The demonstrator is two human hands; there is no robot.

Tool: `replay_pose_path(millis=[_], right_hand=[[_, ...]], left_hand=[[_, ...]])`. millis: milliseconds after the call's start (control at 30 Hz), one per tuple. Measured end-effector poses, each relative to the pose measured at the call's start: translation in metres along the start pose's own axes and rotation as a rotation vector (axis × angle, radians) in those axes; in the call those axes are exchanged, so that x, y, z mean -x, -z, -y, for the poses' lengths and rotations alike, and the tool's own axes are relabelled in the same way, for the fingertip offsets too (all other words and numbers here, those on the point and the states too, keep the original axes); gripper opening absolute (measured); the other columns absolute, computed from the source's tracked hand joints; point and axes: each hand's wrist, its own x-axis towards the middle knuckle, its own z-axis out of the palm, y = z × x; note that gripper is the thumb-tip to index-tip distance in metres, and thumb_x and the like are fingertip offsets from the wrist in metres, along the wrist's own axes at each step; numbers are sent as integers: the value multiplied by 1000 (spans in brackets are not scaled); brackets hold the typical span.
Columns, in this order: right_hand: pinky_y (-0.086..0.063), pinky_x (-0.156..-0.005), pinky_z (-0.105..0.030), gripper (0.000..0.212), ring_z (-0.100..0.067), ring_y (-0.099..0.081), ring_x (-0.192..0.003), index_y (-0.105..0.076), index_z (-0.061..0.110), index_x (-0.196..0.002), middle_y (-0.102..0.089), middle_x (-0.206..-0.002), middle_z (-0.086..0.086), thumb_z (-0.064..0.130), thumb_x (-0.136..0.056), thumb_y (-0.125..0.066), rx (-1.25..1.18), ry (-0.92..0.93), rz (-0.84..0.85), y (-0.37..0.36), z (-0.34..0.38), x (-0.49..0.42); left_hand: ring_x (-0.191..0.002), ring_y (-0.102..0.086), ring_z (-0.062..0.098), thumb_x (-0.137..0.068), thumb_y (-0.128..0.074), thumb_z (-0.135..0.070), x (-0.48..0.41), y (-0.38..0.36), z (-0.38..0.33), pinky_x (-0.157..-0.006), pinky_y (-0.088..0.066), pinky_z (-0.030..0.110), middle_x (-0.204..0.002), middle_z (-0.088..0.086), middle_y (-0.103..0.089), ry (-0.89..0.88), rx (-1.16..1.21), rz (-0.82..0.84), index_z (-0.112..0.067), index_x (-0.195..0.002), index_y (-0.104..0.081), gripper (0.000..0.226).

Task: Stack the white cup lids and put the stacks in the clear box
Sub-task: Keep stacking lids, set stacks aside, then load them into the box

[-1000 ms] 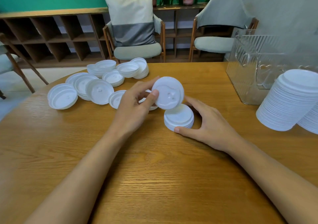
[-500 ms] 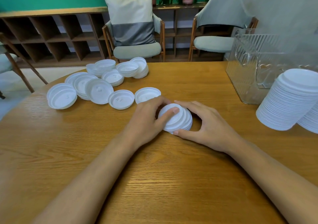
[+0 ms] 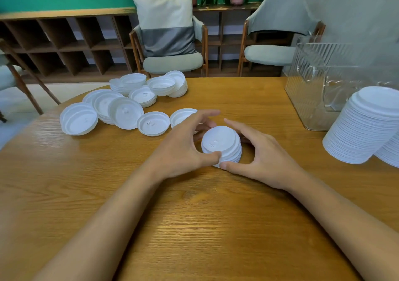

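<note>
A short stack of white cup lids [image 3: 219,142] stands on the wooden table [image 3: 194,226] at centre. My left hand [image 3: 183,149] cups its left side, thumb against the front rim and fingers reaching round the back. From the other side my right hand [image 3: 265,157] holds the stack, thumb at the base and fingers curved behind. Loose white lids [image 3: 129,106] lie scattered at the far left; one lid [image 3: 153,123] sits just left of my left hand. The clear box [image 3: 313,82] stands at the far right.
A tall leaning stack of white lids [image 3: 364,127] stands at the right edge, in front of the clear box, with another stack partly cut off beside it. Two chairs [image 3: 172,62] and a low shelf stand beyond the table's far edge.
My left hand brought a single lid down onto the short stack and pressed it on; its fingers have since spread round the stack. My right hand stayed holding the stack.
</note>
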Motion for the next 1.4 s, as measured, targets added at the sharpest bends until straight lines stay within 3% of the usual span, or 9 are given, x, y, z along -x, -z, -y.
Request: replay_pose_path(millis=[100,233,400,767,867,967,1133,1267,1400], right_hand=[[-29,-104,-1,95,12,-43,-136,-38,39,-158,-49,-149,28,49,-78,-89,5,9,-2,1,0,0],[-27,-101,2,95,16,-41,-133,-40,36,-158,-48,-147,29,48,-77,-90,4,2,-2,1,0,0],[-26,-105,0,95,10,-42,-135,-42,33,-157,-49,-150,23,48,-77,-89,34,-18,-8,1,0,0],[-34,-118,-31,101,-1,-40,-140,-33,37,-162,-46,-150,22,61,-78,-83,93,-104,66,3,5,1],[-20,-123,-27,110,-4,-23,-152,-20,38,-165,-32,-164,19,65,-78,-80,141,-134,111,3,5,2],[-6,-110,-3,114,9,-14,-144,-14,34,-167,-25,-158,28,66,-79,-78,170,-133,130,3,5,3],[-14,-114,-19,113,-1,-15,-153,-13,32,-167,-25,-166,20,73,-79,-71,167,-137,123,2,9,4],[-18,-118,-22,114,2,-18,-151,-11,35,-167,-27,-162,25,74,-77,-70,137,-121,93,1,8,4],[-24,-119,-24,115,6,-31,-143,-12,40,-166,-40,-154,29,69,-76,-77,80,-82,46,1,7,3]], left_hand=[[-130,-57,1,-78,-84,-3,-1,1,0,-113,-45,24,-128,-10,-65,-10,-2,15,-33,-148,-50,83],[-133,-56,1,-80,-79,1,-2,1,0,-113,-46,30,-134,-14,-67,-15,15,43,-33,-149,-49,83],[-122,-64,3,-77,-94,-30,-1,-8,1,-108,-51,27,-124,-11,-69,10,43,-31,-39,-147,-51,82],[-124,-65,4,-77,-93,-11,-3,-5,6,-111,-49,27,-128,-9,-72,9,89,31,-30,-150,-49,87],[-127,-63,2,-77,-93,-17,-2,-7,9,-114,-48,32,-131,-12,-71,-1,52,30,-33,-150,-49,87],[-129,-61,1,-78,-93,-23,-1,-7,11,-117,-46,36,-135,-13,-69,-3,23,43,-36,-150,-48,86],[-132,-57,-3,-79,-92,-28,1,-3,9,-117,-43,29,-138,-11,-67,-26,5,85,-35,-152,-47,85],[-119,-63,-3,-87,-84,-37,-2,5,9,-101,-49,17,-120,-14,-72,-119,-149,-155,-27,-136,-66,53],[-101,-63,4,-93,-78,-16,-7,16,28,-89,-51,24,-107,-6,-72,-252,-422,-405,-16,-114,-74,21]])
